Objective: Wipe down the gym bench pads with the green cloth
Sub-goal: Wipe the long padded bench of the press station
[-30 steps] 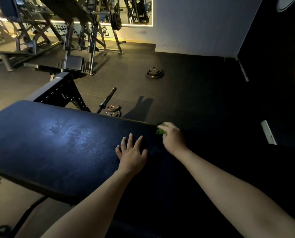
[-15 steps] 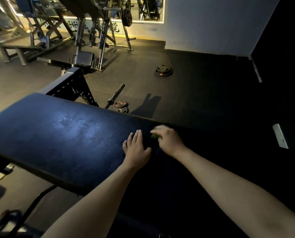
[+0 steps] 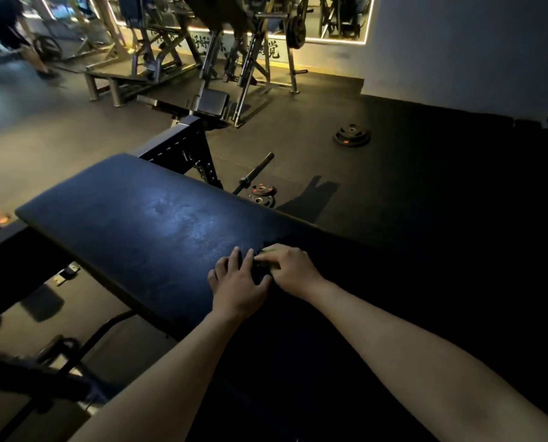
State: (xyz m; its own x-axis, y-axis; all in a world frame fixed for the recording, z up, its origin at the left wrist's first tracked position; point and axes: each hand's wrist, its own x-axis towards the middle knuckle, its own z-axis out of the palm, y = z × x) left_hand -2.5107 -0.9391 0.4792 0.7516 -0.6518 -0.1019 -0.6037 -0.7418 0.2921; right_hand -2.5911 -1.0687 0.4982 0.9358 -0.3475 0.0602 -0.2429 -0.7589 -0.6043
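Dark rubber floor (image 3: 425,186) spread out beyond the bench pad (image 3: 138,234), running to a pale wall (image 3: 457,43) with a light-edged mirror (image 3: 339,17). Below the mirror we saw a white strip with dark Chinese characters (image 3: 274,51); the frames of a weight machine (image 3: 234,59) hid most of them, and only the last, 觉, could be read. We found no brand or label on the pad itself. Our left grip (image 3: 239,288) lay flat on the pad with its fingers straight and spread, holding nothing. Our right grip (image 3: 290,266) sat just beside it, fingers curled over the green cloth (image 3: 266,266), which was bunched small on the pad and showed only between the fingers. Both grips were near the pad's far long edge, and the left one's fingertips reached up to the cloth. To their left the pad stretched bare to its rounded end, with a dull sheen at its middle; to the right it sank into darkness and we could not tell its edge. On the floor past the far edge lay a bar (image 3: 255,172) and two small plates (image 3: 263,196), and a stack of plates (image 3: 351,135) stood well apart. A blurred person (image 3: 7,23) was at the far left.
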